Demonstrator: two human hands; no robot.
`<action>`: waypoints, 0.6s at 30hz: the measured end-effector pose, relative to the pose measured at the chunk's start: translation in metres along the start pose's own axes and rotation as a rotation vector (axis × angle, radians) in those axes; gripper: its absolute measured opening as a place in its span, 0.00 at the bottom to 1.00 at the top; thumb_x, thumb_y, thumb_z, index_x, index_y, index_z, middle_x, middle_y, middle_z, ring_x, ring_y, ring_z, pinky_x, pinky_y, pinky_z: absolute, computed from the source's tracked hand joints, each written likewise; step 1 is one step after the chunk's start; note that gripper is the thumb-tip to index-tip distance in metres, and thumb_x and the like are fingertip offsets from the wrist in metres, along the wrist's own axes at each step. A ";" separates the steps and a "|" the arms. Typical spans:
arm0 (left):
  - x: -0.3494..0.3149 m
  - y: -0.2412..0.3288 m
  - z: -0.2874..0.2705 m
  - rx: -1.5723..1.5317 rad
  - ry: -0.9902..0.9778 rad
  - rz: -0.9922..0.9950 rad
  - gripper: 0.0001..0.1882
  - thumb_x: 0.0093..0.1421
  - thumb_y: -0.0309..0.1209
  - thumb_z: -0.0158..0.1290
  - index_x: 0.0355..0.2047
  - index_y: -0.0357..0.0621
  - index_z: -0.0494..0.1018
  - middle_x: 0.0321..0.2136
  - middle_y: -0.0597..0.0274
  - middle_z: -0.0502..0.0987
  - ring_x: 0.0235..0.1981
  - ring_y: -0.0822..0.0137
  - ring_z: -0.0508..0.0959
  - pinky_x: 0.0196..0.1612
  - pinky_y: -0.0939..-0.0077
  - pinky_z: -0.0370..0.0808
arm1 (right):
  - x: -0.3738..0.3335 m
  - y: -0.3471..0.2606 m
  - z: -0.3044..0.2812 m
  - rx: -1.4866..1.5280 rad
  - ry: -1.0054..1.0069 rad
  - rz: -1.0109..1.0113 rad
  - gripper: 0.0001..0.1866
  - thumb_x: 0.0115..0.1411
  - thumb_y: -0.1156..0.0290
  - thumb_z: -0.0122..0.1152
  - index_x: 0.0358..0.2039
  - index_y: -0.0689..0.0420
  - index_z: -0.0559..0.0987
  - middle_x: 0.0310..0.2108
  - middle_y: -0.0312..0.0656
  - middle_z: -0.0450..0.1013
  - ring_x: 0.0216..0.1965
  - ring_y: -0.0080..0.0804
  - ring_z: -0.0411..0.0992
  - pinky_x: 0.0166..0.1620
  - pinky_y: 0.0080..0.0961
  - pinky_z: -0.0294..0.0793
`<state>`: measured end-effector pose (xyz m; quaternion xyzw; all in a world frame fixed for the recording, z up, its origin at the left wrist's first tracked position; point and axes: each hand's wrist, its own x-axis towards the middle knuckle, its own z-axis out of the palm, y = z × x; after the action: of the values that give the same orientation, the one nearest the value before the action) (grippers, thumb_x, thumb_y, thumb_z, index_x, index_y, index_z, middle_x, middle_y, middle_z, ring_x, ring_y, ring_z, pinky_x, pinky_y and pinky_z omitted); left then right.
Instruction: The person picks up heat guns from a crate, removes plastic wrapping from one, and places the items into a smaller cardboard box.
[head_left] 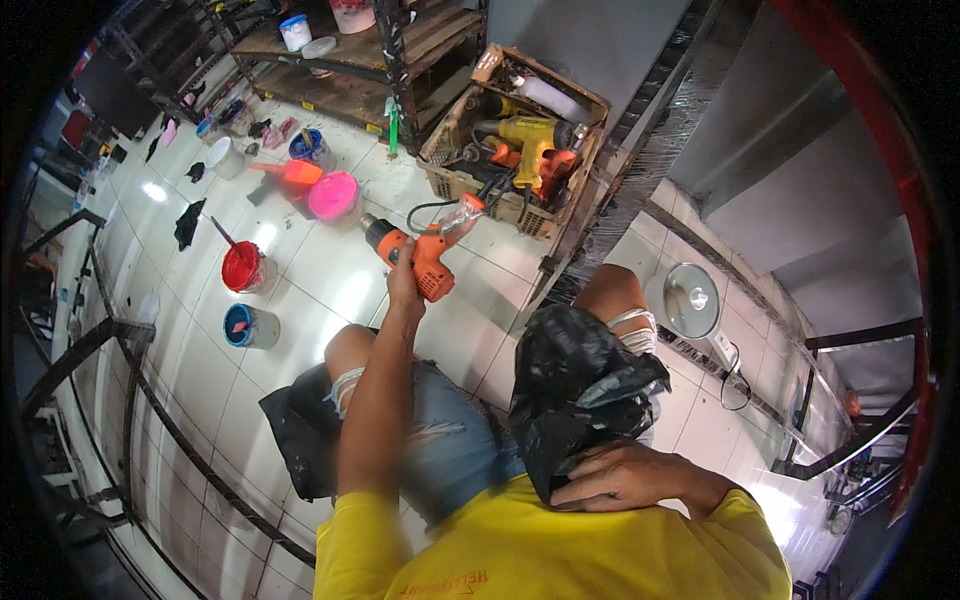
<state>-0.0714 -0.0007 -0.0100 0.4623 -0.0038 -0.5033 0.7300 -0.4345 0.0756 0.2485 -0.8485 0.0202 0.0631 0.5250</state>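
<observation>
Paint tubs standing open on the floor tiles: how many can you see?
4: red tub with a stick, blue tub nearer the knee, pink tub, blue tub by the rack. More may be hidden.

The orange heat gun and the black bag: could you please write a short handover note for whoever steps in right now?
Left hand: gripping the orange heat gun, held out over the tiled floor, cord trailing toward the tool crate.
Right hand: resting on the black plastic bag on the lap.
Paint pots stand open on the floor to the left.
Done: gun in hand. Left: cannot tell whether it is running.
</observation>
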 end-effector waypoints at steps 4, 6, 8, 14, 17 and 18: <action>0.002 0.002 -0.001 -0.023 -0.040 -0.038 0.25 0.57 0.47 0.58 0.44 0.42 0.67 0.35 0.63 0.76 0.32 0.68 0.79 0.36 0.71 0.78 | 0.005 0.009 -0.008 0.016 0.071 0.089 0.15 0.64 0.61 0.51 0.47 0.55 0.77 0.34 0.49 0.74 0.37 0.47 0.74 0.41 0.37 0.74; -0.001 0.003 0.006 -0.057 -0.060 -0.059 0.23 0.58 0.46 0.57 0.44 0.44 0.67 0.35 0.64 0.76 0.32 0.68 0.79 0.36 0.71 0.78 | 0.008 0.024 -0.007 -0.021 0.097 0.296 0.17 0.66 0.58 0.45 0.45 0.54 0.76 0.34 0.54 0.75 0.37 0.51 0.74 0.41 0.39 0.73; 0.000 0.004 0.005 -0.060 -0.080 -0.052 0.22 0.58 0.46 0.56 0.44 0.45 0.67 0.35 0.64 0.76 0.32 0.68 0.79 0.36 0.70 0.78 | 0.015 0.041 -0.007 0.022 0.152 0.411 0.18 0.67 0.57 0.44 0.45 0.54 0.76 0.32 0.54 0.75 0.35 0.53 0.74 0.40 0.41 0.73; -0.010 0.016 0.009 -0.050 -0.200 -0.157 0.25 0.61 0.54 0.48 0.46 0.47 0.67 0.31 0.60 0.76 0.32 0.60 0.79 0.37 0.58 0.78 | 0.058 0.046 -0.016 -0.300 0.084 0.631 0.21 0.63 0.55 0.49 0.47 0.59 0.72 0.29 0.57 0.75 0.35 0.57 0.75 0.39 0.47 0.73; -0.024 0.026 0.019 -0.043 -0.250 -0.273 0.27 0.61 0.58 0.45 0.44 0.46 0.68 0.29 0.58 0.76 0.32 0.59 0.78 0.40 0.53 0.77 | 0.089 0.079 -0.007 -0.403 0.154 0.600 0.24 0.62 0.55 0.52 0.49 0.63 0.69 0.29 0.58 0.76 0.35 0.56 0.75 0.40 0.48 0.74; -0.028 0.028 0.024 -0.041 -0.258 -0.308 0.28 0.60 0.58 0.45 0.44 0.46 0.69 0.28 0.58 0.76 0.32 0.58 0.78 0.42 0.51 0.77 | 0.099 0.094 -0.004 -0.412 0.177 0.592 0.26 0.61 0.56 0.52 0.51 0.64 0.67 0.29 0.57 0.76 0.35 0.56 0.75 0.41 0.48 0.74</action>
<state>-0.0766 0.0055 0.0356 0.3743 -0.0163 -0.6640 0.6470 -0.3452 0.0332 0.1542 -0.8960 0.2971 0.1414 0.2982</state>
